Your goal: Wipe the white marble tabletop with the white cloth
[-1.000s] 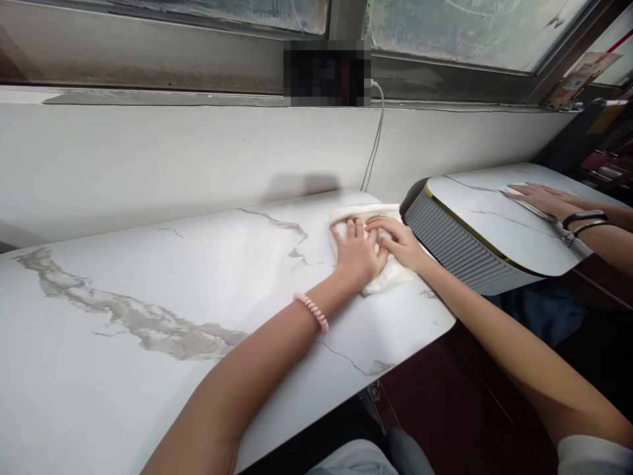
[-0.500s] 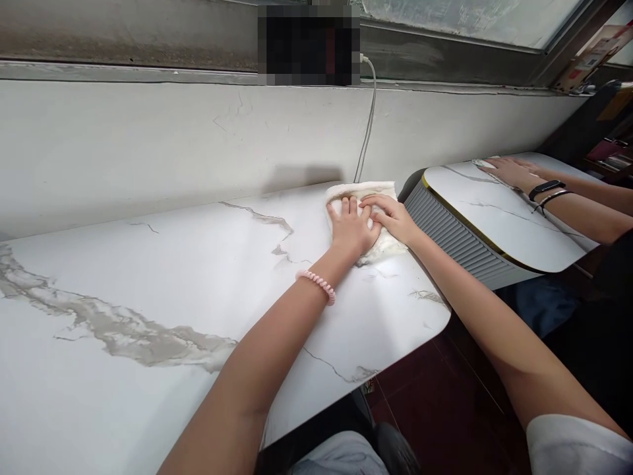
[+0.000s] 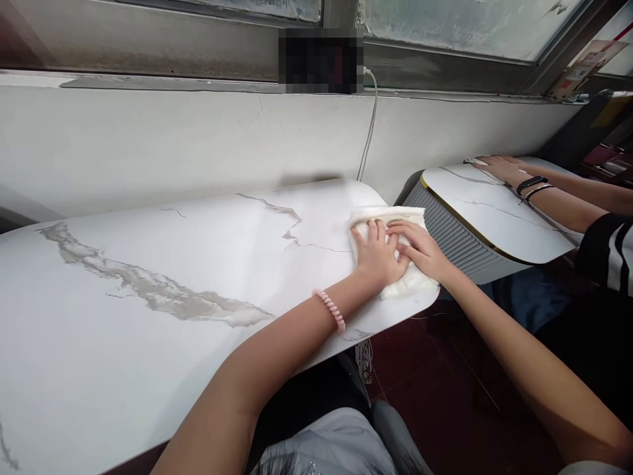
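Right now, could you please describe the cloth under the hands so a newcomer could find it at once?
Start at the long marble-patterned table below the window, then follow it to its rounded right end. There a white cloth lies flat, pressed down by the left hand and right hand; it is the only soft, crumpled thing on that smooth top.

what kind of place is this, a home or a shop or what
Probably a cafe or small eatery: marble-look tabletops lined along a window wall, and a co-worker's hand on the next table.

Looks like a café or eatery: marble-patterned worktop (image 3: 148,264) and a second table (image 3: 494,211) line the window wall (image 3: 148,145).
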### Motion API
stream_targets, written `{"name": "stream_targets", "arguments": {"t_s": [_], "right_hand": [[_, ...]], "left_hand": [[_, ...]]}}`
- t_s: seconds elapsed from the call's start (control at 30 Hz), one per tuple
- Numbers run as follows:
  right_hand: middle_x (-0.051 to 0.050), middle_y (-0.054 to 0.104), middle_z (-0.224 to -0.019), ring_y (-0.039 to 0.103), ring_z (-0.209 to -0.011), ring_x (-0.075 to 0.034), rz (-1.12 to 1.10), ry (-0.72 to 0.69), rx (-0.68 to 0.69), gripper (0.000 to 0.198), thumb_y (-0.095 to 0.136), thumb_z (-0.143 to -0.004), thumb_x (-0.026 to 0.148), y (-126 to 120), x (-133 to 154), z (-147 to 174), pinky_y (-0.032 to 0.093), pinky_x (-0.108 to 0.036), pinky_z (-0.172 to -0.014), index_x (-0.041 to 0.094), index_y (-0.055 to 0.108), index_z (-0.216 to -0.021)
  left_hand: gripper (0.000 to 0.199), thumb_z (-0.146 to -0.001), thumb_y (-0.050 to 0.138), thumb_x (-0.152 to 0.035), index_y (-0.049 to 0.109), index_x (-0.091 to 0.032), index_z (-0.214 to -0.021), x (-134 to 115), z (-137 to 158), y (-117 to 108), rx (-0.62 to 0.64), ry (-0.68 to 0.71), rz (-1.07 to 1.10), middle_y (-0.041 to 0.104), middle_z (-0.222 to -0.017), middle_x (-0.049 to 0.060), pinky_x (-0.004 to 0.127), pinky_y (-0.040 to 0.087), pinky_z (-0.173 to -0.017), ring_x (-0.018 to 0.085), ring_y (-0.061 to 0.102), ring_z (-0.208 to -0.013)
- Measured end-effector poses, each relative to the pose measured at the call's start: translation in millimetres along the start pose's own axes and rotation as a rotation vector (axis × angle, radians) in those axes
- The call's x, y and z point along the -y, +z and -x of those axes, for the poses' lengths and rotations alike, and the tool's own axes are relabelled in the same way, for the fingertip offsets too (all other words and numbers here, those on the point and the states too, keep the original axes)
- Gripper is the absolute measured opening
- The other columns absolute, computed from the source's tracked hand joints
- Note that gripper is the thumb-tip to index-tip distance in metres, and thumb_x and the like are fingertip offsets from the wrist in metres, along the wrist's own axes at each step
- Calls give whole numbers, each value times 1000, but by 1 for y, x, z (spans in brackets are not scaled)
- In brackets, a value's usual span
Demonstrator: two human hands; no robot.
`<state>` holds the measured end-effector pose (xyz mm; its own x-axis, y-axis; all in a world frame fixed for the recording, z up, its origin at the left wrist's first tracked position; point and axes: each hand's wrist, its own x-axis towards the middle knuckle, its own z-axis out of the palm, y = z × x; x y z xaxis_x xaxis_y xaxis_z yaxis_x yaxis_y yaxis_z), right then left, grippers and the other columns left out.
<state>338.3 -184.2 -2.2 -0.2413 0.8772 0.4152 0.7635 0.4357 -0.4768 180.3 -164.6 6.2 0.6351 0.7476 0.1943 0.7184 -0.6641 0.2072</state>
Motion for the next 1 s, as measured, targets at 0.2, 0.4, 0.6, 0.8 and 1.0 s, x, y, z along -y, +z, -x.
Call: {"name": "stream_targets", "arguments": {"t_s": [0.2,0.4,0.6,0.8,1.0], "right_hand": [[-8,59,-128,51,-124,-30,67,40,-9,27,46,-92,34,1,30,29,36,-53,-106,26,59,-115],[-9,59,-127,51,-122,-30,114,7,2,27,44,-93,32,12,55,37,38,-51,-103,25,57,-116],[-9,58,-126,50,-122,-30,107,-5,44,28,43,-92,31,22,74,30,37,-51,-102,26,56,-117],[-8,59,-121,51,-119,-30,54,-17,53,27,44,-89,31,29,78,18,37,-51,-101,26,57,-113],[-9,61,-118,53,-116,-28,4,-81,39,25,46,-88,29,49,78,-11,38,-48,-100,23,58,-108]], "left_hand": [[56,-96,35,-45,47,-12,-140,-9,31,-2,-22,45,3,36,-153,22,67,27,-107,36,29,-142],[56,-96,36,-44,46,-12,-140,-1,59,-9,-26,68,-2,37,-152,22,67,28,-107,37,31,-141],[57,-97,35,-45,46,-11,-140,11,75,-16,1,61,-6,37,-152,22,68,28,-107,37,30,-142],[57,-97,34,-44,44,-11,-142,21,78,-23,35,40,-2,36,-153,22,68,27,-107,38,29,-142],[58,-98,32,-46,41,-13,-145,47,74,-31,88,-26,-27,31,-156,20,68,23,-109,37,26,-144]]}}
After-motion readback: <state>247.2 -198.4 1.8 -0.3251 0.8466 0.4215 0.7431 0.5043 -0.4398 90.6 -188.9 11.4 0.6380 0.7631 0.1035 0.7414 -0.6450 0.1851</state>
